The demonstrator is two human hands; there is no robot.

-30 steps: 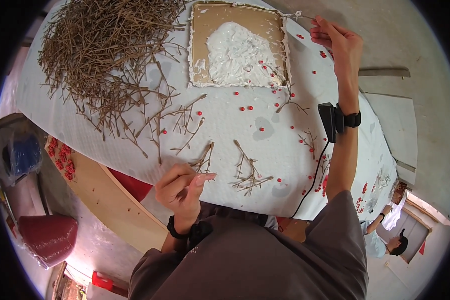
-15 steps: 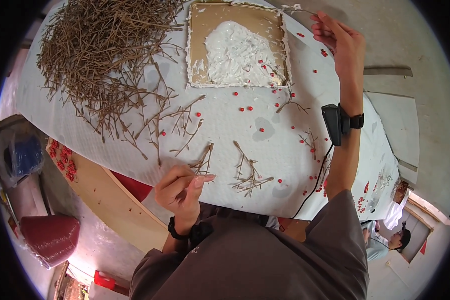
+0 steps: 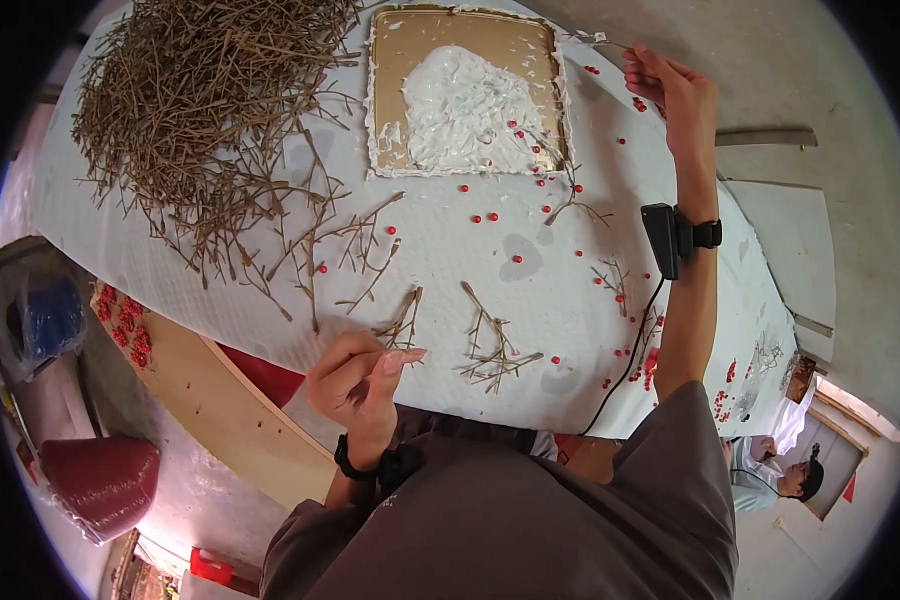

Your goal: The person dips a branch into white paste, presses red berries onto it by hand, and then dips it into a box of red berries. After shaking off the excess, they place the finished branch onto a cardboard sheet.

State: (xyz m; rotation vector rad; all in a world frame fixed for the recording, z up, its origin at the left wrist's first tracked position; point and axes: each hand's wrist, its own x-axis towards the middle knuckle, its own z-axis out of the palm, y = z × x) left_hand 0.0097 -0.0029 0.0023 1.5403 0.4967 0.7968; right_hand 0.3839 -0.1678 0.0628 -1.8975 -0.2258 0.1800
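Head view: tray (image 3: 470, 31) of white paste (image 3: 465, 115) on the table (image 3: 440, 260).
Right hand (image 3: 678, 98): pinching a thin stick (image 3: 618, 44) near the tray's upper right corner.
Left hand (image 3: 358, 378): curled beside a twig (image 3: 411, 305), thumb near forefinger; cannot tell whether it grips anything.
Twig pile (image 3: 200, 110): table's upper left.

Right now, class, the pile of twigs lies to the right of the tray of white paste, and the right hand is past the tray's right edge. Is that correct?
No: the head view shows the pile of twigs to the left of the tray of white paste. The right hand is past the tray's right edge.
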